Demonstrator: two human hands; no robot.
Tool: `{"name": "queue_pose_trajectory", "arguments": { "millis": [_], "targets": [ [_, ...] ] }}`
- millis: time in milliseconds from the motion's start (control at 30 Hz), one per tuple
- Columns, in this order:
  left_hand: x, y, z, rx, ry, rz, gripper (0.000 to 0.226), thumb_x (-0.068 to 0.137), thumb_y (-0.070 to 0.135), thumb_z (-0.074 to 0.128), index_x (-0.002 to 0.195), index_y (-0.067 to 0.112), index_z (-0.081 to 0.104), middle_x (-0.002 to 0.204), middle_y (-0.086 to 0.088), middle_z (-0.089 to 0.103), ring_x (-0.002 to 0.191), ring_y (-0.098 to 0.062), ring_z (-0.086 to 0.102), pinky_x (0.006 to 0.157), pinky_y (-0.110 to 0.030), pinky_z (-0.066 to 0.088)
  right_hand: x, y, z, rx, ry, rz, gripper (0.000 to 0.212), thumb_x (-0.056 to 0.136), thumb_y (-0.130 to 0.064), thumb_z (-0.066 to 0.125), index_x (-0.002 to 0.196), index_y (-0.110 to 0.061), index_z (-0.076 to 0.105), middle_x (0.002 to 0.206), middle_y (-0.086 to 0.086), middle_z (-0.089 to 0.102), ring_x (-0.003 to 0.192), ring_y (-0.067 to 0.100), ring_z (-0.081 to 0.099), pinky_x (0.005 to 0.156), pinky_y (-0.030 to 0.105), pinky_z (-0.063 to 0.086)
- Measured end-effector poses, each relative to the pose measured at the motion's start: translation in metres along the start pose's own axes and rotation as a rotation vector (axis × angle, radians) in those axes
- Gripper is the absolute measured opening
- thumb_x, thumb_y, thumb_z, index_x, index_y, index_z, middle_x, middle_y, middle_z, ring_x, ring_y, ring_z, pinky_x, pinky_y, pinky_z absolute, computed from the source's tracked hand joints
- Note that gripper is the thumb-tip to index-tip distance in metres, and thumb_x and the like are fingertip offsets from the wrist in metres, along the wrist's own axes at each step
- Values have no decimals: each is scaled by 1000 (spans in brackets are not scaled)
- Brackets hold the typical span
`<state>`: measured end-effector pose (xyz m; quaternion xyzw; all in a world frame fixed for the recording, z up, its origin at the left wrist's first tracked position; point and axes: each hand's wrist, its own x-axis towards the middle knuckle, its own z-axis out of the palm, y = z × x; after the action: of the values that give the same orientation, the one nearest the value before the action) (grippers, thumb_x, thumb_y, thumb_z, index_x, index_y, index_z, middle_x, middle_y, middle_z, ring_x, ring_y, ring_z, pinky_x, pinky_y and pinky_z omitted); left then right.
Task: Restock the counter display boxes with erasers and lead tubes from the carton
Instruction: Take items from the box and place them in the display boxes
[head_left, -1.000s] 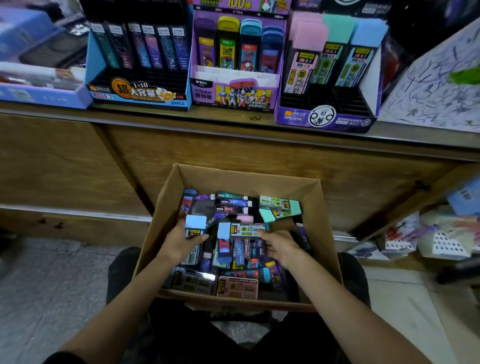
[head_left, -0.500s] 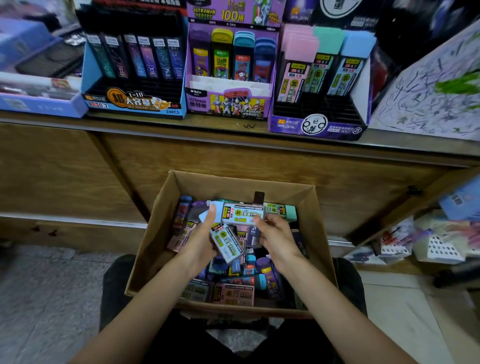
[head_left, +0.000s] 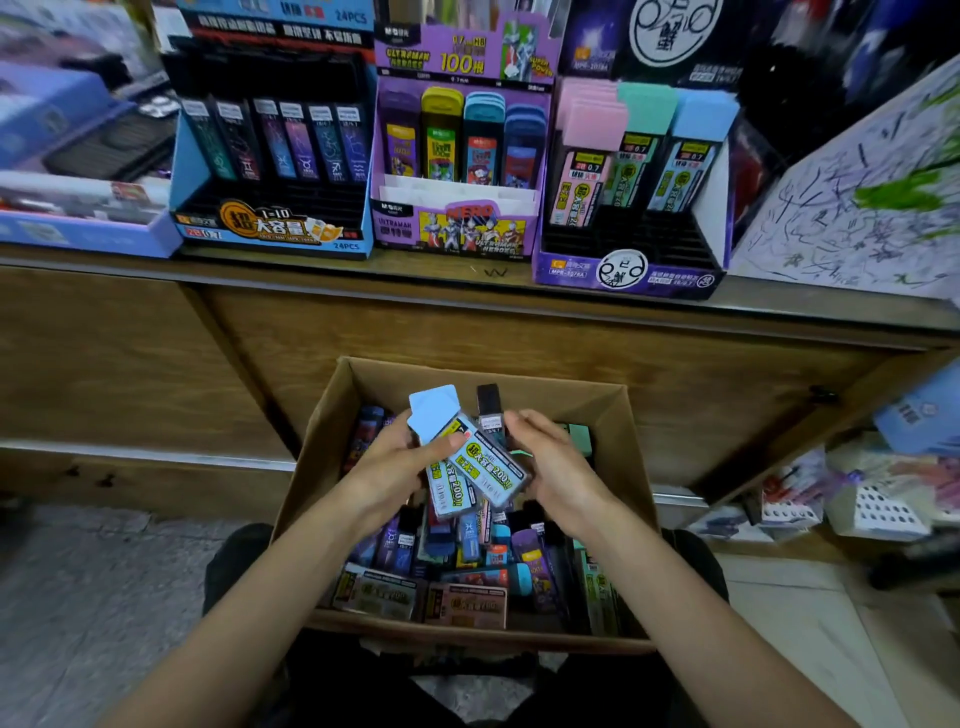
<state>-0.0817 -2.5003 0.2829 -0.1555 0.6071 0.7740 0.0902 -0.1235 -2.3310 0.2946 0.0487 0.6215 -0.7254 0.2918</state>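
Observation:
An open cardboard carton (head_left: 311, 467) rests on my lap, full of mixed lead tubes and erasers. Above it my left hand (head_left: 387, 462) grips two blue-capped lead tubes (head_left: 457, 457) stacked together. My right hand (head_left: 558, 467) touches their lower right end, and a black-capped tube (head_left: 489, 410) stands up behind its fingers. On the wooden counter stand three display boxes: a blue one (head_left: 270, 234) with dark tubes, a purple Ultraman one (head_left: 452, 228), and a purple one (head_left: 628, 270) with pink, green and blue tubes.
A scribbled test sheet (head_left: 857, 208) leans at the right of the counter (head_left: 467, 280). Blue boxes (head_left: 78, 218) sit at the left. Low shelves with packets (head_left: 857, 499) are at the right. Grey floor lies on both sides.
Both hands rose out of the carton. The left hand took one blue-capped tube, then a second joined it, and the pair is now held higher above the carton.

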Motion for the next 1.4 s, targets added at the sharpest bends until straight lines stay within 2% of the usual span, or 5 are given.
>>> {"name": "queue_pose_trajectory", "arguments": {
  "millis": [567,767,933,1167,1400],
  "targets": [
    [-11,128,-35,-12,131,347,36,73,21,66,108,18,61,93,1,73,88,-16,69,74,-29,56,8,-158,42,-474,-1,-718,10,90,-14,61,85,-23,58,84,-8,64,83,4,64,77,23,55],
    [-16,166,-78,93,247,436,21,83,18,65,104,22,63,96,4,74,89,-14,69,73,-25,55,30,-215,94,-423,-40,-778,19,90,-9,60,105,-21,57,80,-4,64,77,9,66,68,20,56],
    [-23,187,-115,62,319,492,28,82,18,65,110,18,62,93,5,74,84,-10,70,61,-16,53,49,-241,150,-502,-89,-802,18,87,-5,63,86,-22,57,70,-6,66,64,5,62,64,21,53],
    [-32,195,-156,7,401,528,31,77,24,67,107,22,63,93,5,74,88,-14,70,64,-18,54,92,-242,211,-649,12,-768,10,89,-10,62,97,-12,56,83,4,67,82,26,67,78,46,56],
    [-33,177,-172,-15,431,512,35,78,26,66,112,19,62,99,3,74,87,-13,70,64,-19,53,112,-222,227,-771,53,-817,13,90,-12,60,104,-10,60,91,7,67,85,19,65,81,36,55]
  ]
}}
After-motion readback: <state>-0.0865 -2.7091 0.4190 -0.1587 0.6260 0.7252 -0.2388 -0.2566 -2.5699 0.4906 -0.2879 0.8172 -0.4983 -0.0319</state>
